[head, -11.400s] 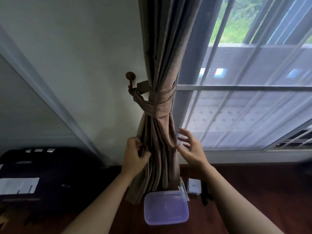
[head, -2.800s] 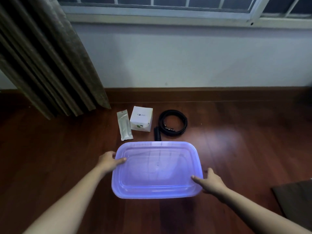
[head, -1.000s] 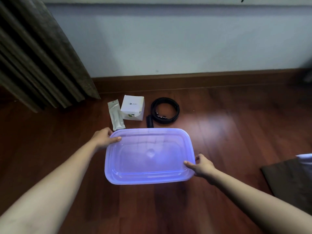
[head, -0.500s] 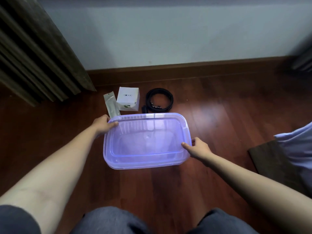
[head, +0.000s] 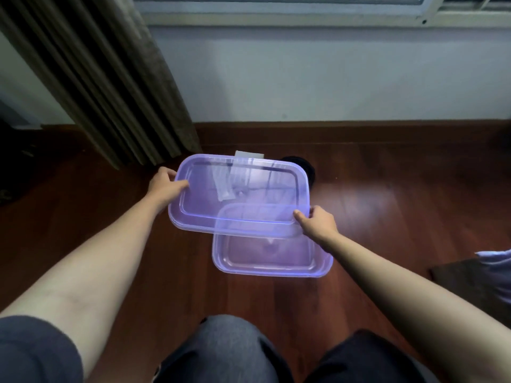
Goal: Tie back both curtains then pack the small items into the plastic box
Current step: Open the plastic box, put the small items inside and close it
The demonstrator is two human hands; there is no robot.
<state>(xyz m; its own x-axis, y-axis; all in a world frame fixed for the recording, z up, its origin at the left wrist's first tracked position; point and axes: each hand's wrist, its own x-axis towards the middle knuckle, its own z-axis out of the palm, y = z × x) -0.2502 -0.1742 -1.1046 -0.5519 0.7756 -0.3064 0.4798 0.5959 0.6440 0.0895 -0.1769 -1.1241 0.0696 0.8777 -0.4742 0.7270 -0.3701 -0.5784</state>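
Note:
I hold a translucent purple lid (head: 201,200) up in the air, tilted, above the floor. My left hand (head: 166,186) grips its left edge and my right hand (head: 318,222) grips its near right corner. Below it the open purple plastic box (head: 272,261) rests on the wooden floor. Seen through the lid are a clear sachet (head: 225,186) and a white carton (head: 249,155) whose top edge pokes out behind. A black coiled cable (head: 304,167) shows partly past the lid's far right corner. The brown curtain (head: 116,87) hangs at the left.
A white wall (head: 331,78) with a wooden skirting board runs across the back, under a window frame. A dark mat with pale cloth (head: 486,286) lies at the right edge. My knees (head: 229,352) are at the bottom of the view.
The lid has come off the box and risen up and leftward in both hands. The open box now sits on the floor nearer to me. The view has tilted upward.

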